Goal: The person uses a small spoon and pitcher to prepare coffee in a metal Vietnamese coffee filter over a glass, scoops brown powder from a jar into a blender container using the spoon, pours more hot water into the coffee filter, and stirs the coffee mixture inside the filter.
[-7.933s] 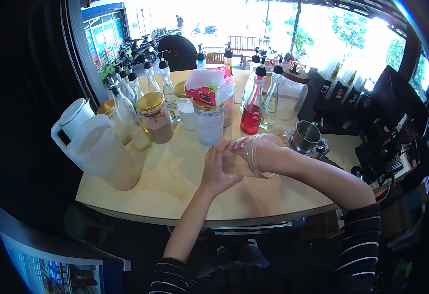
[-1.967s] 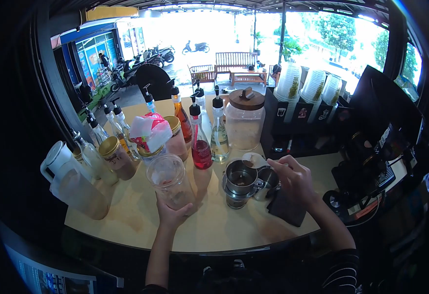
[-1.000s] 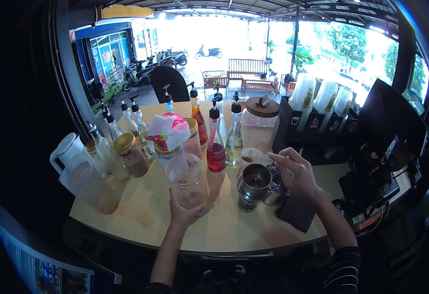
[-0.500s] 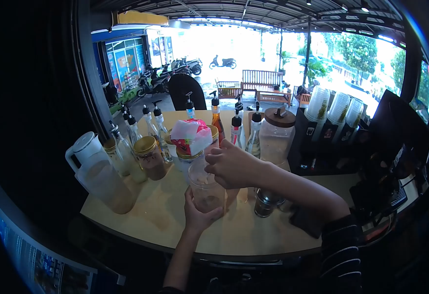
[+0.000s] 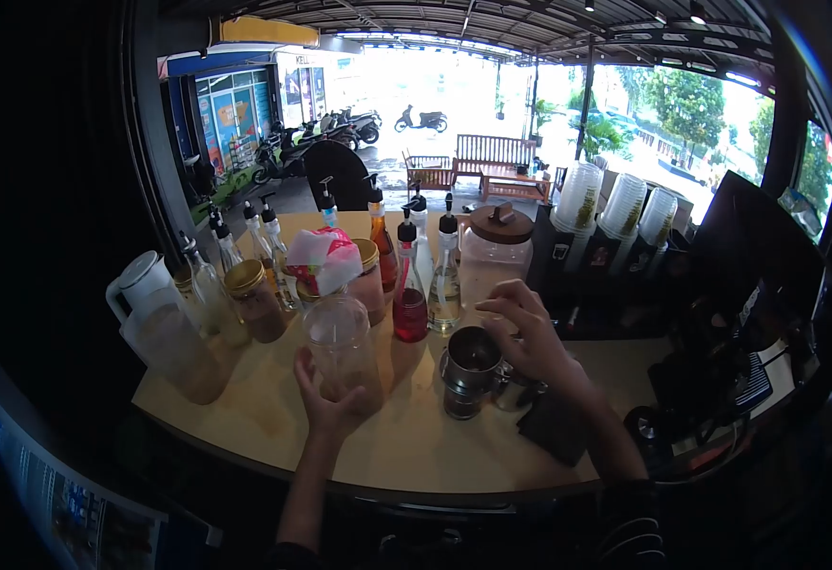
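Note:
My left hand (image 5: 332, 399) wraps round the lower side of a clear jar (image 5: 342, 332) that stands on the table. My right hand (image 5: 520, 332) hovers beside and a little above a dark-mouthed metal cup (image 5: 471, 370), its fingers bent but apart, with nothing visible in them. Behind the jar, a pink-and-white plastic packet (image 5: 325, 260) rests on top of a gold-lidded jar. A bottle of red liquid (image 5: 410, 309) with a pump top stands between the clear jar and the metal cup, further back.
A white-lidded pitcher (image 5: 164, 323) and several pump bottles line the left and back. A brown-lidded large jar (image 5: 497, 256) stands behind my right hand. Stacked plastic cups (image 5: 577, 199) fill a black holder at right. A dark cloth (image 5: 554, 427) lies near the front edge.
My right hand has moved away from the clear jar, to the right, toward the metal cup, and its fingers have loosened. The left hand keeps its hold. The view has shifted slightly.

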### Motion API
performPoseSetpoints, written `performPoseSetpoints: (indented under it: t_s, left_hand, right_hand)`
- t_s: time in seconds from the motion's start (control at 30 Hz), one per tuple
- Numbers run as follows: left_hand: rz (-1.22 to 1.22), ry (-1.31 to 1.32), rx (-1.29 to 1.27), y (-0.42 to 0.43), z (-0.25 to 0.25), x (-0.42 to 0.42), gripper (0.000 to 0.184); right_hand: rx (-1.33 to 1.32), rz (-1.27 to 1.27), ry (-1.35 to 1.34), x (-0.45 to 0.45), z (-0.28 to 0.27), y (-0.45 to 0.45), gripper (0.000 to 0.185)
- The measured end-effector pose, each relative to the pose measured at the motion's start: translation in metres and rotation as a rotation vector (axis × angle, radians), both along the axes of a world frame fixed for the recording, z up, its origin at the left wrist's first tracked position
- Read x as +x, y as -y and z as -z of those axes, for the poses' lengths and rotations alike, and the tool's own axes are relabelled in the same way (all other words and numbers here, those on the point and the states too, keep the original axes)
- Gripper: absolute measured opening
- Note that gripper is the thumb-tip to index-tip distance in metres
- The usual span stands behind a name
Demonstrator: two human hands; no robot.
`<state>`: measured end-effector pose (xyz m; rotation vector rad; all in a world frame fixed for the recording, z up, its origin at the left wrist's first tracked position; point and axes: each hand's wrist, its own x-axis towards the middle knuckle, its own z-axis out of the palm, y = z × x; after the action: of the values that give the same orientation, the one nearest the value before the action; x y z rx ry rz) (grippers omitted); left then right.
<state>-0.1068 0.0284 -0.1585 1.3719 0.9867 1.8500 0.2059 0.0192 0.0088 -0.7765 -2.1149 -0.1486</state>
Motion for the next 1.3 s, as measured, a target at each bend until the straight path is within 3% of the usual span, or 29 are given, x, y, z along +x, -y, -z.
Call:
performPoseSetpoints:
  t_s: [0.07, 0.1, 0.17, 0.2, 0.27, 0.3, 0.37, 0.47, 0.53, 0.6, 0.63, 0.67, 0.77, 0.9, 1.0, 1.07, 1.3]
  left_hand:
    - [-0.476, -0.421, 0.283, 0.005, -0.001, -0.008, 0.105]
    - [-0.474, -0.424, 0.28, 0.01, -0.006, -0.001, 0.105]
    - [-0.571, -0.398, 0.486, 0.025, -0.022, 0.017, 0.08]
    - [-0.574, -0.401, 0.478, 0.031, -0.03, 0.029, 0.08]
    - [-0.401, -0.497, 0.364, 0.038, -0.047, 0.064, 0.051]
    - [-0.401, -0.496, 0.364, 0.039, -0.054, 0.081, 0.051]
    - [-0.235, -0.426, 0.388, 0.04, -0.064, 0.11, 0.032]
    - [-0.229, -0.491, 0.441, 0.04, -0.075, 0.138, 0.028]
    - [-0.203, -0.513, 0.428, 0.035, -0.071, 0.143, 0.038]
    - [-0.104, -0.352, 0.378, 0.029, -0.07, 0.149, 0.054]
    - [-0.045, -0.371, 0.303, 0.024, -0.066, 0.146, 0.075]
    - [-0.055, -0.374, 0.293, 0.021, -0.063, 0.146, 0.075]
    - [0.264, -0.303, 0.131, 0.007, -0.063, 0.148, 0.097]
    - [0.384, -0.367, -0.007, 0.001, -0.071, 0.143, 0.098]
    - [0.427, -0.44, -0.023, 0.0, -0.076, 0.138, 0.095]
    - [0.422, -0.509, -0.172, 0.003, -0.082, 0.135, 0.089]
    - [0.467, -0.425, -0.083, -0.006, -0.069, 0.136, 0.074]
  right_hand:
    - [-0.141, 0.077, -0.273, 0.031, 0.026, 0.006, 0.018]
    - [-0.145, 0.078, -0.274, 0.045, 0.041, 0.009, 0.018]
    - [-0.263, 0.211, -0.388, 0.07, 0.072, 0.014, 0.016]
    - [-0.272, 0.208, -0.386, 0.077, 0.086, 0.015, 0.016]
    - [-0.339, 0.225, -0.451, 0.092, 0.111, 0.012, 0.015]
    - [-0.323, 0.207, -0.464, 0.097, 0.121, 0.007, 0.013]
    - [-0.384, 0.178, -0.54, 0.1, 0.136, 0.002, 0.012]
    - [-0.56, 0.06, -0.746, 0.095, 0.151, 0.0, 0.01]
    - [-0.601, 0.087, -0.731, 0.09, 0.146, 0.012, 0.012]
    - [-0.606, 0.082, -0.729, 0.092, 0.147, 0.013, 0.013]
    - [-0.605, 0.092, -0.715, 0.093, 0.148, 0.014, 0.014]
    - [-0.617, 0.082, -0.712, 0.094, 0.149, 0.013, 0.014]
    - [-0.612, 0.056, -0.749, 0.095, 0.151, 0.011, 0.018]
    - [-0.679, 0.148, -0.692, 0.101, 0.15, 0.014, 0.022]
    - [-0.782, 0.098, -0.565, 0.112, 0.154, 0.015, 0.024]
    - [-0.865, -0.054, -0.577, 0.119, 0.16, 0.011, 0.022]
    - [-0.967, -0.128, -0.68, 0.118, 0.161, 0.01, 0.017]
